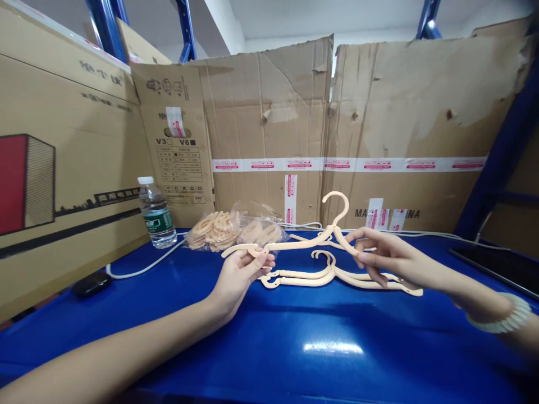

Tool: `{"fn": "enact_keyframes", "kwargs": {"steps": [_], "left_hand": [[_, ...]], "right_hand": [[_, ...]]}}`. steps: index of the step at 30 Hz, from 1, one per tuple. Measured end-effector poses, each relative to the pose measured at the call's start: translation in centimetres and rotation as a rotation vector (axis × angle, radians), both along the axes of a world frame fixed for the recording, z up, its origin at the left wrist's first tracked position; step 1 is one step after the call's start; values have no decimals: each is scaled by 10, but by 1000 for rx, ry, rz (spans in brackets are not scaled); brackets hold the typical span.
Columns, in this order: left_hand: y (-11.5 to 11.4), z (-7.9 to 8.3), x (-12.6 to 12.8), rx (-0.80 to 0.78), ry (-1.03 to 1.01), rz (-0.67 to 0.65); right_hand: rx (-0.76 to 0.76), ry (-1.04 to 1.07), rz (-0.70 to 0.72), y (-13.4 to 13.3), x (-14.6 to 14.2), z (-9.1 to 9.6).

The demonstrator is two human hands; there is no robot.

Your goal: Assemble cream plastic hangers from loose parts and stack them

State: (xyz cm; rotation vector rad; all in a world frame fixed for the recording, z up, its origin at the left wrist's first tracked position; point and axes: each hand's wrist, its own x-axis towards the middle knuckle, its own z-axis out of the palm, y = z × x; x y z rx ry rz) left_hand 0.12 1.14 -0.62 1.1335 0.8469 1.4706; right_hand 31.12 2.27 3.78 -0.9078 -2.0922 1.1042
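Observation:
I hold a cream plastic clothes hanger (314, 240) upright above the blue table (295, 342), hook pointing up. My left hand (242, 275) pinches its left arm near the tip. My right hand (381, 257) grips its right arm with fingers closed around it. Just below, a small stack of the same cream hangers (328, 276) lies flat on the table between my hands. My right wrist wears a pale beaded bracelet (503, 317).
Clear bags of small tan plastic parts (231, 230) and a water bottle (156, 213) stand at the back left. A black device (91, 283) with a white cable lies at left, a dark tablet (497, 264) at right. Cardboard boxes (269, 123) wall the back and left.

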Motion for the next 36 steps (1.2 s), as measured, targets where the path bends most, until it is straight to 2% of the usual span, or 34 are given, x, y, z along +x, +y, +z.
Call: {"fn": "enact_keyframes", "kwargs": {"steps": [3, 5, 6, 8, 10, 12, 14, 19, 22, 26, 30, 36], "left_hand": [[-4, -1, 1, 28, 161, -59], [-12, -1, 2, 131, 408, -137], [-18, 0, 3, 238, 565, -177], [-30, 3, 4, 554, 874, -263], [-42, 7, 5, 848, 1113, -431], [-49, 11, 6, 986, 1262, -533], [-50, 12, 6, 1002, 1327, -541], [-39, 6, 4, 982, 1287, -414], [-37, 5, 4, 986, 1280, -385], [-38, 6, 5, 950, 1332, -410], [-38, 7, 4, 922, 1310, -417], [-34, 7, 4, 937, 1326, -364]], "right_hand": [[11, 25, -9, 0, 2, 2], [23, 34, -14, 0, 4, 3], [20, 30, -13, 0, 5, 4], [-6, 1, -1, 1, 8, 6], [-45, -60, 33, 1, 10, 7], [-73, -164, 82, 0, 11, 8], [-60, -304, 130, -1, 11, 9], [84, -573, 143, -2, 6, 8], [181, -670, 86, -1, 5, 4], [312, -796, 11, -2, 4, -1], [432, -816, 40, 1, 4, -3], [379, -881, -55, 7, 7, -4]]}}
